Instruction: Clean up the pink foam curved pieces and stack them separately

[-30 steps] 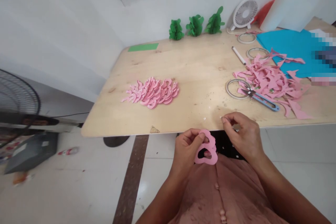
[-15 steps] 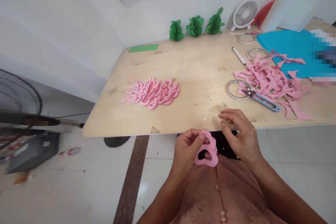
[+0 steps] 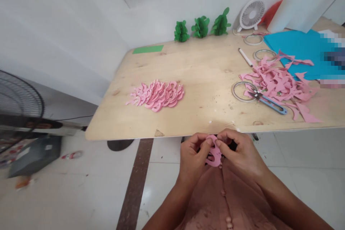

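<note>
A pink paper cutout [image 3: 215,160] with rounded lobes and openings is held just in front of the table edge, above my lap. My left hand [image 3: 192,152] pinches its upper left part between thumb and fingers. On the other side, my right hand [image 3: 238,151] has its thumb and fingertips closed on the cutout's upper right edge. A heap of similar pink cutouts [image 3: 159,95] lies on the table ahead to the left. Blue-handled thread snips [image 3: 272,104] rest to the right, beside a roll of tape [image 3: 237,95].
Pink paper scraps [image 3: 280,79] are piled on the right of the wooden table [image 3: 205,68], near a white marker [image 3: 245,57] and blue sheets [image 3: 296,46]. Green paper figures [image 3: 201,27] and a small white fan [image 3: 252,14] stand along the wall. A green strip [image 3: 148,49] lies at the back left.
My right hand has come in from the table edge and closed on the pink cutout. A small white bit now lies near the table's front edge. My left hand keeps its pinch.
</note>
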{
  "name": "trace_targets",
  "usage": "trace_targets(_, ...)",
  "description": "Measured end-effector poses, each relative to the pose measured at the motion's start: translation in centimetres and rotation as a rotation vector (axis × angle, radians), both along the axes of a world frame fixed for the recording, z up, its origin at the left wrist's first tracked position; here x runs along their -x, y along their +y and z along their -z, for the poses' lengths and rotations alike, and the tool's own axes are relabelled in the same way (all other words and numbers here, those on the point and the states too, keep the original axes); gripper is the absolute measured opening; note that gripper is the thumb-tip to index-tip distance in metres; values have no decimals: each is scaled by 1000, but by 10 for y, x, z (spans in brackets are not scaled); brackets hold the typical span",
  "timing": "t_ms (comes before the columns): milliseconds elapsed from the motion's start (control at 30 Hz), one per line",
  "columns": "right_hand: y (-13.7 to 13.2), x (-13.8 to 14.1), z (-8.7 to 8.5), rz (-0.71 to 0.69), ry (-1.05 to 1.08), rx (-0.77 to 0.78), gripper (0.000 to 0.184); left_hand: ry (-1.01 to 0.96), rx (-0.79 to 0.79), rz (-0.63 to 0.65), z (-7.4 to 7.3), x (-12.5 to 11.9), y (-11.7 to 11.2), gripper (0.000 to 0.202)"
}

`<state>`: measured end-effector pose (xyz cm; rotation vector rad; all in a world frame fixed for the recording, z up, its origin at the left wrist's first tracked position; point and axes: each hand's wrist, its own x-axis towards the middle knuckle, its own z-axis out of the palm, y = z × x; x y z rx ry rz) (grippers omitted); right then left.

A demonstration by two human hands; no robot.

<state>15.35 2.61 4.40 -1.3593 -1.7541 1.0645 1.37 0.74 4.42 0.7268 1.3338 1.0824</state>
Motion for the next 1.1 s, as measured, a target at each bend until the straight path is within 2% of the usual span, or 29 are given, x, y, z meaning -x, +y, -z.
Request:
trace_targets(100,0,0,3,14,5,-7,18,-12,-31,2,1,3,0,22)
trace_targets(200,-1,-2,4,31,10,5,16,-134,4,31,4,6,1,29)
trace_targets(333,-1,-3,6,35,14,29,14,-259,99,28,7,8,4,21)
trace_targets(433,-1,-2,6,26,21,28,15,-254,120,43,9,7,5,22)
trace_targets(633,-1,0,3,17,18,12,16,-171,32,37,11,5,5,18)
trace_targets(800,-1,2,1,15,24,18,17,-145,29,43,13,4,5,19)
trace_targets(1100,-1,0,-1,-36,129,94,21,-141,17,14,12,3,5,17)
